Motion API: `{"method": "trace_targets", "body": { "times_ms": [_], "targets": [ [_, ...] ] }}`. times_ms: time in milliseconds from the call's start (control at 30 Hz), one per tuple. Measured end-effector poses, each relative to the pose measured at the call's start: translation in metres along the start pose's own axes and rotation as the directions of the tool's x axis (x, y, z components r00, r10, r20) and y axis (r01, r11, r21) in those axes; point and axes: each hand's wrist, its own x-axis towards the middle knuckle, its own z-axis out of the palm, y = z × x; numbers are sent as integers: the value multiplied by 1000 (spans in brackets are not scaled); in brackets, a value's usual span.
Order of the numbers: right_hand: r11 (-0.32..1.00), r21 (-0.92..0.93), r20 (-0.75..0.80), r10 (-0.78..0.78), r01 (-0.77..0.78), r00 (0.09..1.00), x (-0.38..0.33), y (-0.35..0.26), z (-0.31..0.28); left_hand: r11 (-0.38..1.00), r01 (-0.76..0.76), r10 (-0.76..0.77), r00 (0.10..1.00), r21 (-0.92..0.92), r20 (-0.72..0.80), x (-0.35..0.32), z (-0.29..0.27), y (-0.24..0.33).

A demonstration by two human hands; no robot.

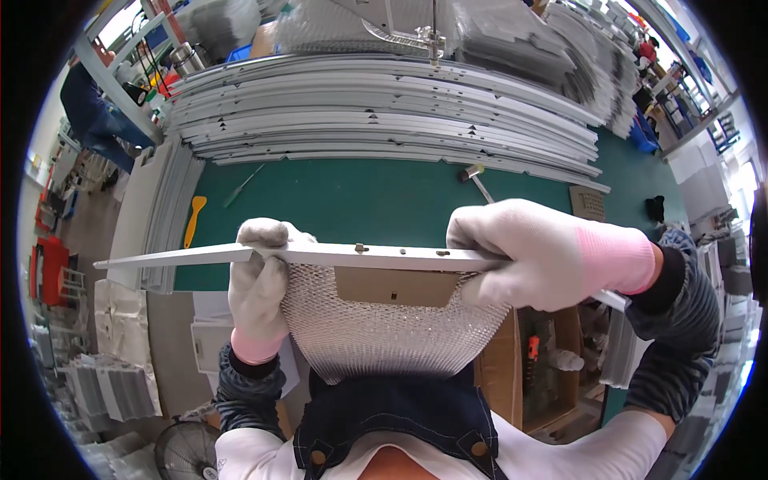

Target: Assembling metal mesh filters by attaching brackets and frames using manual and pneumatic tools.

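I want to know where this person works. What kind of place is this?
Probably a factory or workshop bench. Gloved hands, left hand and right hand, hold a metal strip with mesh. Stacks of the same metal strips fill the green table, with a hammer nearby.

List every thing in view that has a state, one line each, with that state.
Left hand: gloved, fingers closed on the metal strip.
Right hand: gloved, fingers closed on the strip.
Metal strip: held level above the green table.
Mesh panel: hanging under the strip.
Stacked strips: lying piled at the table's far side.
Yellow scraper: lying flat, untouched.
Hammer: lying flat, untouched.
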Motion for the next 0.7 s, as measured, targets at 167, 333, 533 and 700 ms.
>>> {"method": "trace_targets", "body": {
  "times_ms": [167, 333, 533, 700],
  "targets": [
    [999, -1, 58, 35, -35, 998, 12, 2, -8, 999, -30, 29, 999, 18, 35, 0, -1, 0],
    [993, -112, 58, -33, 40, 998, 17, 10, -2, 985, -32, 41, 998, 171, -50, -7, -5, -1],
    [979, -136, -287, -183, 149, 940, -9, 17, 5, 825, 103, 12, 980, 556, -200, -3, -9, 9],
    [975, -163, -268, -189, 149, 945, -17, 26, 18, 960, 66, -16, 983, 273, -181, -1, -10, -4]
  ]
}}
